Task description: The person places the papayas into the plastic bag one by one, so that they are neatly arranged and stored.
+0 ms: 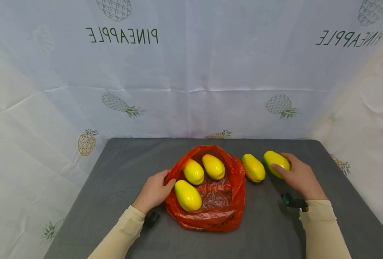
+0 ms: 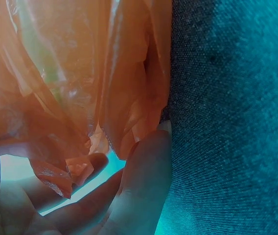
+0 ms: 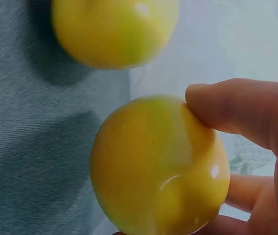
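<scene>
A red plastic bag (image 1: 207, 223) lies with its mouth spread wide, and 3 yellow mangoes (image 1: 188, 196) are inside it. My left hand (image 1: 154, 190) pinches the bag's left rim between thumb and fingers; in the left wrist view the crumpled plastic (image 2: 129, 98) hangs over the fingers. On the right, my right hand (image 1: 299, 176) grips another mango (image 1: 273, 162) from its right side, thumb on the near side. In the right wrist view this mango (image 3: 153, 166) appears raised off the table. One more mango (image 1: 254, 168) lies between it and the bag, close to the bag's right edge.
The dark grey table (image 1: 130, 154) ends at a white curtain (image 1: 191, 111) printed with pineapples, which also runs along both sides. Dark wrist-worn devices (image 1: 295, 202) sit below each hand.
</scene>
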Available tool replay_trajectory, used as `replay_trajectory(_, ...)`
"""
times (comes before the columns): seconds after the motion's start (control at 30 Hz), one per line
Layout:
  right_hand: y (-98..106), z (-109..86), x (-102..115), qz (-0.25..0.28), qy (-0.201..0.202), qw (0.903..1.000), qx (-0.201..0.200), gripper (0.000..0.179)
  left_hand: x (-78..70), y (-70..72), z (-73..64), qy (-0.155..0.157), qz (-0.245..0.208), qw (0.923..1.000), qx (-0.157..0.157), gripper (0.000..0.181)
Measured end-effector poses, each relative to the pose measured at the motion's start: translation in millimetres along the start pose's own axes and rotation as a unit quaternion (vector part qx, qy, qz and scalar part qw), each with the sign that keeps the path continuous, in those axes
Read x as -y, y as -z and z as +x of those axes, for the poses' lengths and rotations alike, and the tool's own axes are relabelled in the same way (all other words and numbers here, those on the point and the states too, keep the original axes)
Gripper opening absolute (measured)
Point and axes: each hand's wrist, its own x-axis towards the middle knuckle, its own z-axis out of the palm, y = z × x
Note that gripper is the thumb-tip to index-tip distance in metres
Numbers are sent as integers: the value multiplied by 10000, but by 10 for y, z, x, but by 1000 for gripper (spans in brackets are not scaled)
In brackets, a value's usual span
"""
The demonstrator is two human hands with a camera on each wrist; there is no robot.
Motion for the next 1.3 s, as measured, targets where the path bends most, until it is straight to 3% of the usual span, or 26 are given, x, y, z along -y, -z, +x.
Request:
replay_trajectory(0.3,123,-85,170,9,132,9999,-26,90,-4,8,6,22,92,10000,7,42)
replay_trajectory(0.87,124,-336,820,51,860,9963,18,82,5,18,8,98,-37,9999,66,45)
replay_trajectory(1.13,91,-443,1193,70,1520,9884,-6,75,19,40,-55,281,-113,9995,134,50)
replay_trajectory(1.3,-7,-495,1392,101,1980,9801,21,70,0,37,-61,178,-107,9997,84,48)
